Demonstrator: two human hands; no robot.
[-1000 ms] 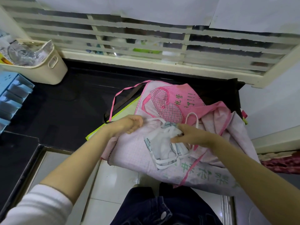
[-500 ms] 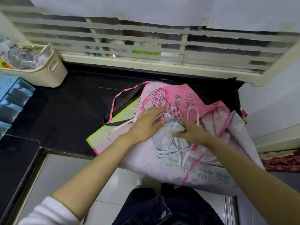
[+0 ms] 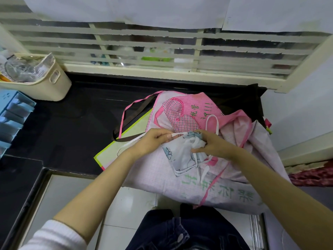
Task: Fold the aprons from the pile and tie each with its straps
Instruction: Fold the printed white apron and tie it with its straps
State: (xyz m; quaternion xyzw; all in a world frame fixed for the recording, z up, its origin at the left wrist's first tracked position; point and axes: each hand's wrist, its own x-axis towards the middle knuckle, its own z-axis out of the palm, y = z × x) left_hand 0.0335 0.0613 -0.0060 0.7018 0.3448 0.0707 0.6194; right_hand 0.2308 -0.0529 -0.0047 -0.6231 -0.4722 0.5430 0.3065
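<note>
Folded white apron (image 3: 182, 156) sits on the pink apron pile (image 3: 196, 112), right side of the black counter (image 3: 72, 123), near edge. Right hand (image 3: 213, 145) grips the bunched top of the white apron, fingers curled round the cloth. Left hand (image 3: 155, 139) pinches the white strap (image 3: 177, 134), which runs taut between both hands. Cream basket (image 3: 54, 85) far left on the counter; barred window (image 3: 162, 51) behind.

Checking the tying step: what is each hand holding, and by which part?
The right hand grips the folded white blue-printed apron at its bunched top; left hand pinches the thin white fabric strap just beside it.
</note>
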